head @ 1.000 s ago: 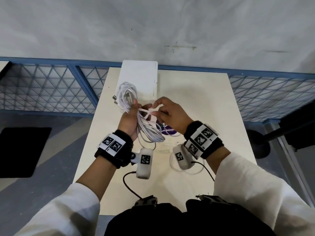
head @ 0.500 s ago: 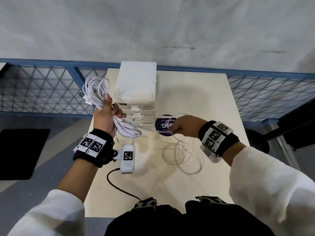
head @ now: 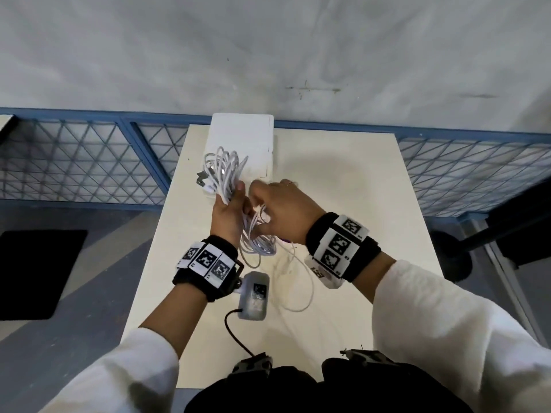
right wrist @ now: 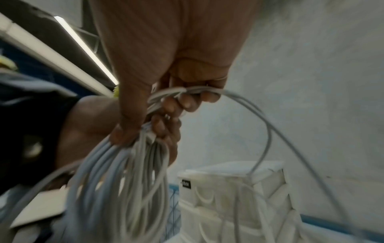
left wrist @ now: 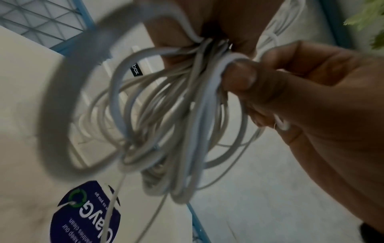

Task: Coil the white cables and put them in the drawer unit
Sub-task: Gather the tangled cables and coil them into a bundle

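Observation:
My left hand (head: pixel 231 205) grips a bundle of white cable loops (head: pixel 223 171) at its middle, above the table and just in front of the white drawer unit (head: pixel 242 135). The loops fan out above and below the fist (left wrist: pixel 166 123). My right hand (head: pixel 278 204) is close against the left, its fingers curled round a strand of white cable (right wrist: pixel 176 92) at the bundle. A loose tail of cable (head: pixel 301 290) hangs from the hands and lies in a loop on the table. The drawer unit (right wrist: pixel 232 202) stands with its drawers shut.
The cream table (head: pixel 357 180) stands against a blue mesh railing (head: pixel 89 162) and a grey wall. A round purple sticker (left wrist: pixel 87 213) lies on the table under the hands. A black cord (head: pixel 235 335) runs from the left wrist camera toward my body.
My left hand, held out left with the bundle half a second ago, has come back to the middle. My right hand rose from the table with a strand and met the bundle.

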`<state>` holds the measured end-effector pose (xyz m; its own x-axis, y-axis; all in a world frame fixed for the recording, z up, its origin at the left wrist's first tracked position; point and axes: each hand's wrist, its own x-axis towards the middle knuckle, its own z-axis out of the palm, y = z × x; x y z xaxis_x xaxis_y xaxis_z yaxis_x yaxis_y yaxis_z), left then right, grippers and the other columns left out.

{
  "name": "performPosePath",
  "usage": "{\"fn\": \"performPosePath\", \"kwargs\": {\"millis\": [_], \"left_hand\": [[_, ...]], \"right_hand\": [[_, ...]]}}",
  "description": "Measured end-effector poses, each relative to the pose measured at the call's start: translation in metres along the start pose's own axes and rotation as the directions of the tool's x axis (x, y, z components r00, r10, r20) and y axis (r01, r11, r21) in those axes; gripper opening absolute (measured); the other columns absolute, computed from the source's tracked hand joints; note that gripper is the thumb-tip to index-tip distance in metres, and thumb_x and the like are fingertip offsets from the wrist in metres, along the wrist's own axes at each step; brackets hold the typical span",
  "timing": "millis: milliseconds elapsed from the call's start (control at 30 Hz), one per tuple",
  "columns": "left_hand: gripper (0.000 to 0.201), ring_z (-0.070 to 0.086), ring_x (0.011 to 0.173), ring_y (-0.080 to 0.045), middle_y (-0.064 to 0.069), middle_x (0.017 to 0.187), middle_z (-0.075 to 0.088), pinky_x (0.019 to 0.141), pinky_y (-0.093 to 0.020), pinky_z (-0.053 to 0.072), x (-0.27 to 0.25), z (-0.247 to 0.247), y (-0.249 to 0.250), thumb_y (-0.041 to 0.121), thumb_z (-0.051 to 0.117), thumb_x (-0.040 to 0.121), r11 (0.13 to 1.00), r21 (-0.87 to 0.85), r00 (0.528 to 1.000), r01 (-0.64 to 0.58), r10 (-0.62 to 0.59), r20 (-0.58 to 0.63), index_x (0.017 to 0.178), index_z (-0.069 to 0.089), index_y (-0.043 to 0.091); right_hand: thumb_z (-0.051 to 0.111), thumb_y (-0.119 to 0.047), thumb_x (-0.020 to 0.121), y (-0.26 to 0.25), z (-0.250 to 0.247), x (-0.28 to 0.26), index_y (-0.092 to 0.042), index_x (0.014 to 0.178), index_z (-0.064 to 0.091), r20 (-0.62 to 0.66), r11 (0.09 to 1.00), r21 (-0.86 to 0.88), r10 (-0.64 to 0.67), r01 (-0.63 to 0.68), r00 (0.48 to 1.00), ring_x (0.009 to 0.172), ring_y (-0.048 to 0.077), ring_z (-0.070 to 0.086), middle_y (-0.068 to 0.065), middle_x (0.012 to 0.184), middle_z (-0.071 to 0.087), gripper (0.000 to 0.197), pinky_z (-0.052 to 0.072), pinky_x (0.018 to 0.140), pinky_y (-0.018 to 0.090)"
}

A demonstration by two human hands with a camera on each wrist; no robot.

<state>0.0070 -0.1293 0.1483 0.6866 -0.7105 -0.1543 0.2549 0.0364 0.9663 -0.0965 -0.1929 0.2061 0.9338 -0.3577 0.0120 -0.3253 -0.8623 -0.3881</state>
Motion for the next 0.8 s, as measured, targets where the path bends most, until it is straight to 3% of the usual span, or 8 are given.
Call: {"fn": "performPosePath", "kwargs": {"millis": [67, 200, 333, 400, 500, 600, 667, 800], "left_hand": [[0.022, 0.054, 0.045, -0.005, 0.006, 0.052, 0.057, 0.048, -0.022, 0.044, -0.006, 0.005, -0.001, 0.015, 0.044, 0.094, 0.999, 0.002, 0.999, 0.049, -0.049, -0.003, 0.074, 0.056, 0.015], [0.02, 0.056, 0.057, -0.011, -0.004, 0.066, 0.056, 0.053, -0.021, 0.046, -0.014, 0.012, -0.005, 0.004, 0.04, 0.09, 0.984, 0.166, 0.998, 0.058, -0.059, 0.006, 0.079, 0.054, 0.012], [0.025, 0.043, 0.036, -0.003, 0.0, 0.05, 0.047, 0.04, -0.016, 0.035, -0.016, 0.015, 0.003, 0.005, 0.044, 0.089, 0.976, 0.211, 0.999, 0.046, -0.046, -0.006, 0.065, 0.05, 0.011], [0.028, 0.043, 0.035, -0.007, 0.003, 0.042, 0.047, 0.038, -0.016, 0.034, -0.016, 0.012, 0.007, 0.017, 0.047, 0.092, 0.976, 0.212, 0.998, 0.057, -0.059, 0.003, 0.065, 0.051, 0.01], [0.039, 0.036, 0.028, -0.013, 0.005, 0.031, 0.037, 0.037, -0.021, 0.032, -0.014, 0.003, 0.008, 0.035, 0.05, 0.091, 0.978, 0.174, 0.993, 0.112, -0.117, 0.019, 0.06, 0.044, 0.012], [0.036, 0.029, 0.03, -0.012, 0.008, 0.034, 0.03, 0.035, -0.02, 0.031, -0.017, -0.004, 0.007, 0.031, 0.051, 0.091, 0.987, 0.118, 0.991, 0.109, -0.116, 0.061, 0.061, 0.041, 0.013], [0.035, 0.029, 0.032, -0.011, 0.008, 0.035, 0.03, 0.035, -0.02, 0.031, -0.019, -0.005, 0.008, 0.03, 0.052, 0.09, 0.986, 0.134, 0.989, 0.101, -0.113, 0.091, 0.061, 0.043, 0.015], [0.034, 0.028, 0.034, -0.012, 0.009, 0.037, 0.033, 0.039, -0.022, 0.033, -0.013, -0.024, 0.006, 0.031, 0.066, 0.079, 0.983, 0.151, 0.984, 0.101, -0.121, 0.129, 0.058, 0.045, 0.015]], "right_hand": [[0.08, -0.04, 0.057, 0.0, -0.001, 0.002, -0.019, 0.09, 0.038, -0.025, 0.998, -0.022, 0.054, -0.055, 0.998, 0.067, 0.022, 0.044, -0.005, 0.065, 0.05, 0.058, 0.032, 0.075, 0.036], [0.077, -0.041, 0.059, -0.002, 0.001, 0.006, -0.015, 0.099, 0.045, 0.013, 0.994, -0.106, 0.033, -0.031, 0.999, 0.068, 0.021, 0.045, -0.005, 0.069, 0.05, 0.057, 0.03, 0.073, 0.033], [0.081, -0.031, 0.058, 0.006, 0.002, 0.002, -0.019, 0.083, 0.042, 0.02, 0.989, 0.134, 0.058, -0.06, 0.998, 0.064, 0.022, 0.046, -0.007, 0.062, 0.046, 0.047, 0.03, 0.065, 0.03], [0.08, -0.023, 0.062, 0.014, -0.002, -0.002, -0.02, 0.078, 0.043, 0.012, 0.957, 0.278, 0.081, -0.081, 0.997, 0.066, 0.023, 0.052, -0.001, 0.069, 0.056, 0.04, 0.038, 0.063, 0.032], [0.071, -0.017, 0.076, 0.03, -0.007, -0.008, -0.015, 0.073, 0.051, -0.084, 0.867, 0.484, 0.185, -0.122, 0.979, 0.066, 0.019, 0.055, 0.004, 0.071, 0.058, 0.02, 0.043, 0.066, 0.025], [0.061, -0.026, 0.086, 0.042, -0.006, -0.008, 0.001, 0.064, 0.046, -0.07, 0.795, 0.563, 0.317, -0.225, 0.946, 0.061, 0.026, 0.05, 0.02, 0.065, 0.053, 0.038, 0.039, 0.062, 0.031], [0.061, -0.029, 0.086, 0.044, -0.002, -0.009, 0.008, 0.068, 0.055, -0.072, 0.763, 0.595, 0.365, -0.254, 0.928, 0.06, 0.019, 0.052, 0.03, 0.073, 0.06, 0.041, 0.041, 0.064, 0.031], [0.074, -0.022, 0.074, 0.047, 0.001, -0.014, -0.014, 0.069, 0.062, -0.063, 0.624, 0.749, 0.402, -0.223, 0.914, 0.063, 0.02, 0.04, 0.015, 0.068, 0.047, 0.016, 0.037, 0.063, 0.028]]}}
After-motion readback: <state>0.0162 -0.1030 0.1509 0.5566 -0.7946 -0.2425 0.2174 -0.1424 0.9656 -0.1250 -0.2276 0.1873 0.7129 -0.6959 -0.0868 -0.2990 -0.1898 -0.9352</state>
